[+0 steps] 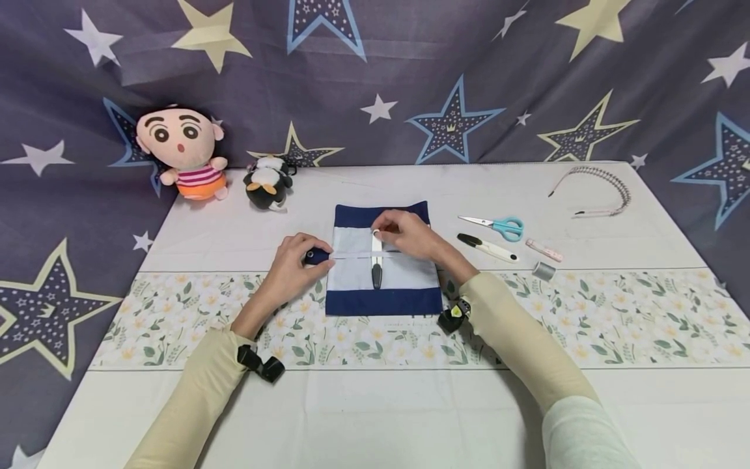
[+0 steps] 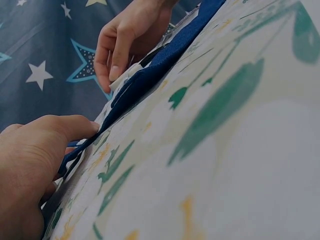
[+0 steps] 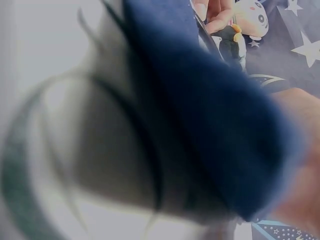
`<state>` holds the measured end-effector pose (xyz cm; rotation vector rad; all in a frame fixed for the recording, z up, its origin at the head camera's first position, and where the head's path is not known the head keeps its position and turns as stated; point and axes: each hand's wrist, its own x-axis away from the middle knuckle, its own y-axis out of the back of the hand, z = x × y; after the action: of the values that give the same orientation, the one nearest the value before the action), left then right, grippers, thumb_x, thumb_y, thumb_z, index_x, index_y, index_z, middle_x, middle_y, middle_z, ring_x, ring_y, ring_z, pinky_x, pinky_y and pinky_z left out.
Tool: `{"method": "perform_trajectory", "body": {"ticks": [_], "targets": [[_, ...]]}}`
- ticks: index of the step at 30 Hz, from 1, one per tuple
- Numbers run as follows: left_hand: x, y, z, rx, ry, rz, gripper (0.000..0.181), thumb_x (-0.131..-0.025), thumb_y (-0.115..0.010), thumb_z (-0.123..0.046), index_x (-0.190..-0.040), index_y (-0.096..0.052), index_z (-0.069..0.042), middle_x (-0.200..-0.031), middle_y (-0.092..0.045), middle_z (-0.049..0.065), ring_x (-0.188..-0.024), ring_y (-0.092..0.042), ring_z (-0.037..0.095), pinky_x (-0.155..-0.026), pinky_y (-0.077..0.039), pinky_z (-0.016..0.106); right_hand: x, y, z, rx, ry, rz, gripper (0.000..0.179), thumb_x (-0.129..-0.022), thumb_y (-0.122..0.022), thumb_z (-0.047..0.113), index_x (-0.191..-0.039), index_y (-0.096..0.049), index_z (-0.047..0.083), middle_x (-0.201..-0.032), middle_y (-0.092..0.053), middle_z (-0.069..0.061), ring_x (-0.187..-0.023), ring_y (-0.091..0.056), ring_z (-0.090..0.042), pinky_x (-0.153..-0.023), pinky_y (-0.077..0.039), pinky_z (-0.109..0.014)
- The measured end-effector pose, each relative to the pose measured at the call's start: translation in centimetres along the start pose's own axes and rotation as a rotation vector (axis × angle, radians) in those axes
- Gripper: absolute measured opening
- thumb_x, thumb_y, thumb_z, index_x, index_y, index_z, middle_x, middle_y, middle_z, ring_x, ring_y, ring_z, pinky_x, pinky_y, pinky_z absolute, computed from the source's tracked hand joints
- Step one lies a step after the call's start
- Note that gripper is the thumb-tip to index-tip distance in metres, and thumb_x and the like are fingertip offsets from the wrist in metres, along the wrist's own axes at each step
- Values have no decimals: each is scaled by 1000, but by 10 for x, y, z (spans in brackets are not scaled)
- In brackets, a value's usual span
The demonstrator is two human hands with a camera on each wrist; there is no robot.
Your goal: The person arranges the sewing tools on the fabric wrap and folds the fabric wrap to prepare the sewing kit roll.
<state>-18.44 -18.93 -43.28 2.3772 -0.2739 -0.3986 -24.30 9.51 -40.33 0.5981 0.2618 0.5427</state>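
A navy-bordered cloth [image 1: 383, 302] with a pale blue middle lies flat on the table, a lighter strip running across it. My left hand [image 1: 295, 264] pinches its left edge, thumb and index finger on either side of a navy tab [image 1: 316, 256] with a round snap. On the pale middle, a slim white tool with a black end [image 1: 377, 270] lies lengthwise across the strip. Its white far end is between the thumb and fingers of my right hand [image 1: 407, 232]. In the right wrist view, the blurred navy border [image 3: 200, 100] hides most of that hand.
Right of the cloth are blue-handled scissors [image 1: 506, 228], a second black-and-white tool [image 1: 487, 247], a small pink tube [image 1: 543, 250] and a grey thread spool [image 1: 543, 271]. A headband [image 1: 624, 189] lies farther back. A doll [image 1: 190, 159] and a penguin plush [image 1: 267, 185] stand back left.
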Motion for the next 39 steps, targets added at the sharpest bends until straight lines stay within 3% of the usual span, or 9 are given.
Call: {"method": "perform_trajectory", "body": {"ticks": [9,17,29,39], "targets": [[0,0,-1,3,4,2,24,-95,-77,-24,-114,-74,-10,-124,-60,14,-118,-45,37,-91,-37,56,1,2,-1,63,17,0,19,-105,-62,9,-118,-73,1,-106,-67,-9,-92,-61,-21,-80,-50,-35],[0,1,-1,8,10,5,24,-96,-76,-24,-114,-74,-10,-124,-60,14,-118,-45,37,-92,-36,56,11,12,-1,19,22,-19,22,-105,-62,11,-122,-71,0,-113,-67,-10,-100,-62,-22,-88,-51,-36],[4,1,1,-9,19,15,25,-97,-75,-25,-116,-74,-10,-125,-60,14,-119,-45,38,-92,-36,57,56,47,-12,38,-4,-137,22,-104,-64,10,-121,-70,-2,-112,-66,-12,-102,-61,-26,-92,-49,-44],[1,-1,0,-3,14,17,26,-97,-75,-27,-117,-73,-10,-126,-59,14,-118,-45,37,-92,-37,56,109,87,-34,197,-74,-229,24,-102,-64,8,-121,-69,-6,-122,-65,-22,-113,-60,-39,-98,-46,-58]]}}
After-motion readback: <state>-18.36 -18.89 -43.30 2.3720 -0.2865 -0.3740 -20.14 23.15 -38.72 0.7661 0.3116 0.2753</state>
